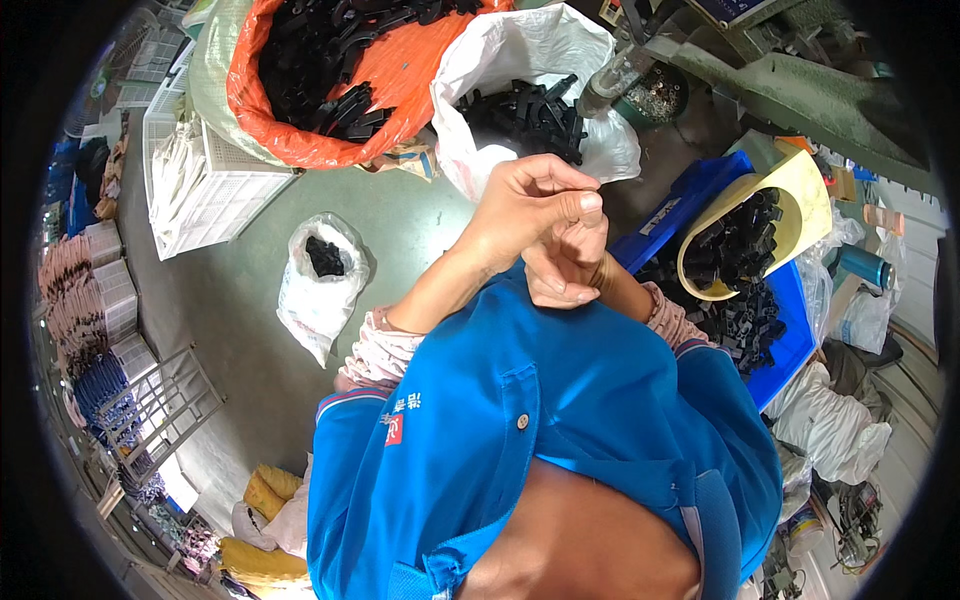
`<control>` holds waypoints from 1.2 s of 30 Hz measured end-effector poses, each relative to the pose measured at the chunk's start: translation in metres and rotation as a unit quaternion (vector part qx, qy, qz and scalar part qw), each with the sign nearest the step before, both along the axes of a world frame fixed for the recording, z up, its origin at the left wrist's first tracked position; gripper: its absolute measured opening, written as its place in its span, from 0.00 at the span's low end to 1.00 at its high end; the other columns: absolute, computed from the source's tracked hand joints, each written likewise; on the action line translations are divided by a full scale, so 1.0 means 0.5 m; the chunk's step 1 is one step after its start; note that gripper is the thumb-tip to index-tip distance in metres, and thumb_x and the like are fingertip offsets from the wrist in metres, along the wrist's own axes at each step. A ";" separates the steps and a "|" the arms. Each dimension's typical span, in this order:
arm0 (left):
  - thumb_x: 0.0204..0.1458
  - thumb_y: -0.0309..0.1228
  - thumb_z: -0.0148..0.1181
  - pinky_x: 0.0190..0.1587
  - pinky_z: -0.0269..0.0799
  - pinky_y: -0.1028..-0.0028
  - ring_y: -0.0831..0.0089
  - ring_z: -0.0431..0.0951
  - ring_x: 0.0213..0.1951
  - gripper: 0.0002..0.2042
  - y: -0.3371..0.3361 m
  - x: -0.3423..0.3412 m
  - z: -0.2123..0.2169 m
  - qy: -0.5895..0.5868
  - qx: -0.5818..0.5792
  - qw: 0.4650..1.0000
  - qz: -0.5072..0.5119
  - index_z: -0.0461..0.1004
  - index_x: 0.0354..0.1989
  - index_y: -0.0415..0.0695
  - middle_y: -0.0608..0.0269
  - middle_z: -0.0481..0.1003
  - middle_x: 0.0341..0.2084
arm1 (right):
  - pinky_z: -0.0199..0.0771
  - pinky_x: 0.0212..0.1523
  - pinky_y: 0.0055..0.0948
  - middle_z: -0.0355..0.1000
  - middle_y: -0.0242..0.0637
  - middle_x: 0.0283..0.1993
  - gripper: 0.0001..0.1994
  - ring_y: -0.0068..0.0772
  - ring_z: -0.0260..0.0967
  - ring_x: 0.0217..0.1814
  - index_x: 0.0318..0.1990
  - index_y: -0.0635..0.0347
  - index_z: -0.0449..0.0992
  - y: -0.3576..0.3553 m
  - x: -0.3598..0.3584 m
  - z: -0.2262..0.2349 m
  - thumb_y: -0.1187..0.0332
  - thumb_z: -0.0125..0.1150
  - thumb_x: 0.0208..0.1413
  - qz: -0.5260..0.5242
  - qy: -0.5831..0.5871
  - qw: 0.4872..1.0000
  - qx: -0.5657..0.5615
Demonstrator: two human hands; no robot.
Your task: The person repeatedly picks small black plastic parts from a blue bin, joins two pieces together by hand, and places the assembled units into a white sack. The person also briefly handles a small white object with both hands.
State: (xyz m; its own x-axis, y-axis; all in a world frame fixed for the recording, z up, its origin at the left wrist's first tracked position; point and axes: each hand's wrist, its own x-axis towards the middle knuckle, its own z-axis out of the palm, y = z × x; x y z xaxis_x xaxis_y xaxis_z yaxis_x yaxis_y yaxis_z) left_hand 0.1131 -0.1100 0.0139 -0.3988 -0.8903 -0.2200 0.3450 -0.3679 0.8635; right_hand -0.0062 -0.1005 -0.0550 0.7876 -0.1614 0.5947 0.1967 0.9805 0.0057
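Your left hand point(530, 205) is curling shut over your right hand point(565, 265), hiding whatever they are pinching; I cannot tell. Black plastic parts point(735, 245) are lying in the blue bin point(690, 195) just right of them.

You get bright, even light and a sharp centre; fisheye bending and black corners crowd the frame's rim, with faint shadows.

Both hands are raised together above the blue shirt: the left hand point(530, 205) curled over the right hand point(565, 265), fingers closed, touching. Anything held is hidden.
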 end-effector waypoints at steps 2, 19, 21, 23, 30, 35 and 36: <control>0.52 0.23 0.65 0.40 0.73 0.78 0.80 0.77 0.35 0.05 0.000 0.001 -0.011 0.005 -0.001 1.000 0.013 0.79 0.37 0.38 0.64 0.80 0.33 | 0.66 0.19 0.24 0.71 0.49 0.23 0.45 0.33 0.67 0.19 0.41 0.82 0.70 -0.002 -0.001 0.011 0.31 0.49 0.54 0.009 0.007 1.000 0.011; 0.56 0.27 0.62 0.37 0.74 0.79 0.79 0.77 0.33 0.06 -0.002 0.005 -0.030 0.055 0.049 0.997 0.017 0.78 0.38 0.37 0.63 0.79 0.31 | 0.58 0.08 0.25 0.68 0.53 0.19 0.50 0.37 0.62 0.14 0.41 0.84 0.67 0.007 0.001 0.011 0.26 0.46 0.50 -0.017 0.037 0.998 0.041; 0.56 0.26 0.62 0.37 0.74 0.79 0.79 0.77 0.33 0.06 -0.002 0.004 -0.024 0.023 0.031 0.999 0.024 0.78 0.38 0.37 0.63 0.79 0.31 | 0.57 0.08 0.25 0.68 0.53 0.19 0.49 0.37 0.61 0.13 0.40 0.84 0.68 0.006 0.000 0.014 0.27 0.45 0.51 -0.020 0.048 0.998 0.041; 0.55 0.26 0.63 0.37 0.74 0.79 0.79 0.77 0.33 0.06 0.000 0.004 -0.025 0.029 0.039 0.998 0.028 0.78 0.38 0.37 0.63 0.79 0.32 | 0.57 0.08 0.25 0.68 0.53 0.19 0.49 0.37 0.61 0.13 0.39 0.84 0.68 0.005 -0.001 0.019 0.28 0.45 0.52 -0.019 0.055 0.997 0.041; 0.57 0.26 0.61 0.39 0.73 0.79 0.80 0.77 0.35 0.07 0.001 0.010 -0.030 0.043 0.022 0.999 0.015 0.79 0.40 0.37 0.63 0.79 0.33 | 0.58 0.08 0.25 0.68 0.53 0.19 0.50 0.37 0.61 0.13 0.38 0.86 0.68 0.001 -0.001 0.016 0.27 0.45 0.52 -0.023 0.066 0.997 0.030; 0.57 0.23 0.59 0.42 0.73 0.78 0.79 0.77 0.36 0.08 0.002 0.018 -0.017 0.017 -0.008 1.000 0.006 0.77 0.43 0.37 0.62 0.79 0.35 | 0.59 0.08 0.25 0.70 0.55 0.22 0.48 0.38 0.62 0.13 0.45 0.82 0.67 -0.008 -0.009 0.003 0.28 0.46 0.52 -0.074 0.096 0.993 -0.012; 0.56 0.22 0.59 0.42 0.73 0.78 0.79 0.77 0.37 0.08 0.002 0.021 -0.016 0.008 -0.017 1.000 0.003 0.77 0.44 0.36 0.62 0.79 0.35 | 0.59 0.08 0.25 0.69 0.54 0.22 0.47 0.37 0.62 0.13 0.47 0.78 0.66 -0.004 -0.013 0.008 0.28 0.47 0.52 -0.109 0.162 0.981 0.005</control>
State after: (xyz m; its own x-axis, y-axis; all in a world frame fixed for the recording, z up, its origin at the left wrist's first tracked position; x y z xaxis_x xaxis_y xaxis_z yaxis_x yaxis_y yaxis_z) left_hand 0.1236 -0.1092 0.0060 -0.3963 -0.8997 -0.1829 0.3614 -0.3360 0.8697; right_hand -0.0129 -0.1027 -0.0510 0.8808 -0.3518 0.3170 0.3950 0.9151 -0.0818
